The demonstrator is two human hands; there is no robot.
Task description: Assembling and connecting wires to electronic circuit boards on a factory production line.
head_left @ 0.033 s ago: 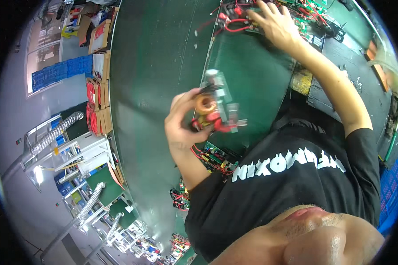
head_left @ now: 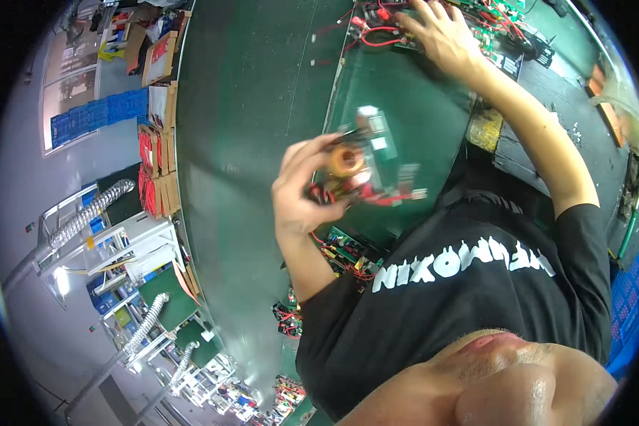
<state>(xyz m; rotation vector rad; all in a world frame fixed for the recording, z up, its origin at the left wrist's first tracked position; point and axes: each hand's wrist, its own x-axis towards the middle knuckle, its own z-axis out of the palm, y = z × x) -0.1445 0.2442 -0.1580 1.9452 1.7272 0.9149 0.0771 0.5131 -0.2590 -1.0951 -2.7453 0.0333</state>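
Observation:
My left hand [head_left: 299, 186] is closed round one edge of a circuit board [head_left: 380, 150] and holds it tilted over the green bench. The board is blurred; an orange-brown copper coil [head_left: 346, 162], red wires and pale parts show on it. My right hand [head_left: 444, 41] lies with its fingers spread over a group of green circuit boards [head_left: 486, 35] with red wires, at the far edge of view. The boards under its palm are hidden.
More wired circuit boards [head_left: 344, 250] lie by my left elbow, with another board [head_left: 289, 319] nearer. The green bench top [head_left: 255, 92] stretches along my left. Cardboard boxes [head_left: 165, 153] line its left edge. A dark work surface [head_left: 525, 157] is at my right.
My left hand has shifted a little to the right with the circuit board in it. My right hand stays on the boards almost unmoved.

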